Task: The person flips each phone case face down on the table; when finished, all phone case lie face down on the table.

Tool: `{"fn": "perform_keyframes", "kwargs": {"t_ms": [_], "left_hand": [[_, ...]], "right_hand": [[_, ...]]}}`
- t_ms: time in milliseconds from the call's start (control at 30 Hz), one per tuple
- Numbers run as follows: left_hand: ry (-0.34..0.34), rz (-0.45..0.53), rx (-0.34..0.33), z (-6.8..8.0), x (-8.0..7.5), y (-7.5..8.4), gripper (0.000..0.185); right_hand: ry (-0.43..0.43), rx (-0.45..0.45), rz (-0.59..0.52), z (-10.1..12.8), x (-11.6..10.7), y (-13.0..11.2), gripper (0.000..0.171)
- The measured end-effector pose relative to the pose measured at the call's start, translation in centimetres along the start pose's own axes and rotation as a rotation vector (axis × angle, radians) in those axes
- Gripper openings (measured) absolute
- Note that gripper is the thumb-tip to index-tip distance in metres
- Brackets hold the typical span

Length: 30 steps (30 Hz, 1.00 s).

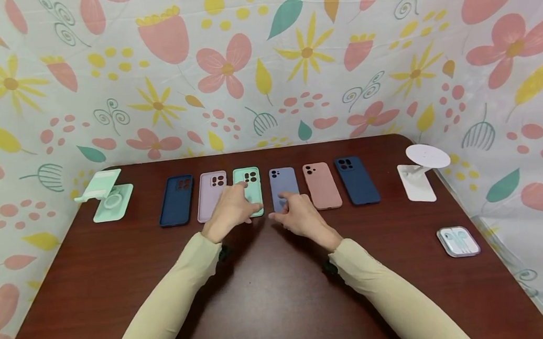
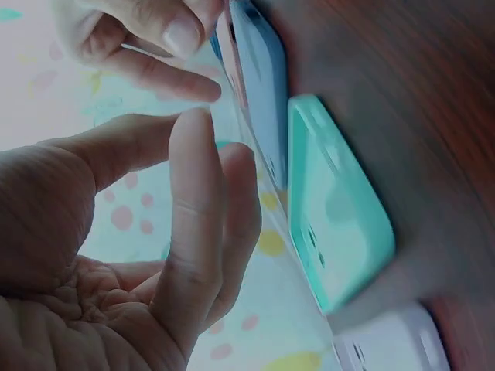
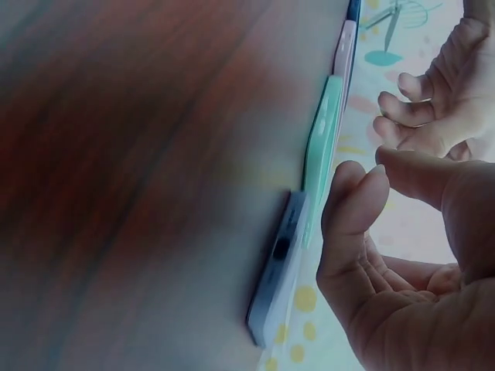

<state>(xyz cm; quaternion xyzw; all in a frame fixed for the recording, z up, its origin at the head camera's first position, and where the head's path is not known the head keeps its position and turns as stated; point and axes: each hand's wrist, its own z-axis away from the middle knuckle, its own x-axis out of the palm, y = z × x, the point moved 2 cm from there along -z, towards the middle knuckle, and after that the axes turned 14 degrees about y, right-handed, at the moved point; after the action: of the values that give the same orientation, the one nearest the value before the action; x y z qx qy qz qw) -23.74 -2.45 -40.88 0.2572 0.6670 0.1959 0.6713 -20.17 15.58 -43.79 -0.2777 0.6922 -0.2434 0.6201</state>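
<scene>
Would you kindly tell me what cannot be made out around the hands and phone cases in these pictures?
- Head view: the left hand covers the lower mint case; contact unclear.
- Head view: the right hand hides the lower blue case.
- Left wrist view: the lilac case is cut off by the bottom edge.
- Head view: the clear box contents are too small.

No legible text, label, brand, number or sign appears in any view: the six phone cases (image 1: 284, 188) along the far edge of the table (image 1: 271, 295), the two stands and the earphone box (image 1: 458, 241) are all unmarked.
</scene>
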Motion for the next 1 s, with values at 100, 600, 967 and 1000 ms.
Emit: {"fn": "perform_keyframes", "kwargs": {"t_ms": [100, 600, 967, 1000], "left_hand": [[-0.008, -0.027, 0.001, -0.2, -0.5, -1.0, 0.077], [-0.116, -0.063, -0.051, -0.9, -0.6, -3.5, 0.027], [-0.136, -0.016, -0.049, -1.1, -0.5, -3.9, 0.025], [-0.139, -0.01, -0.053, -1.1, -0.5, -3.9, 0.026]], "right_hand": [[-0.009, -0.009, -0.016, -0.2, 0.6, -0.5, 0.069], [-0.108, 0.036, 0.037, -1.8, 3.7, -2.5, 0.058], [-0.114, 0.051, 0.093, -2.7, 4.6, -2.9, 0.021], [-0.116, 0.052, 0.1, -2.7, 4.6, -2.9, 0.02]]}}
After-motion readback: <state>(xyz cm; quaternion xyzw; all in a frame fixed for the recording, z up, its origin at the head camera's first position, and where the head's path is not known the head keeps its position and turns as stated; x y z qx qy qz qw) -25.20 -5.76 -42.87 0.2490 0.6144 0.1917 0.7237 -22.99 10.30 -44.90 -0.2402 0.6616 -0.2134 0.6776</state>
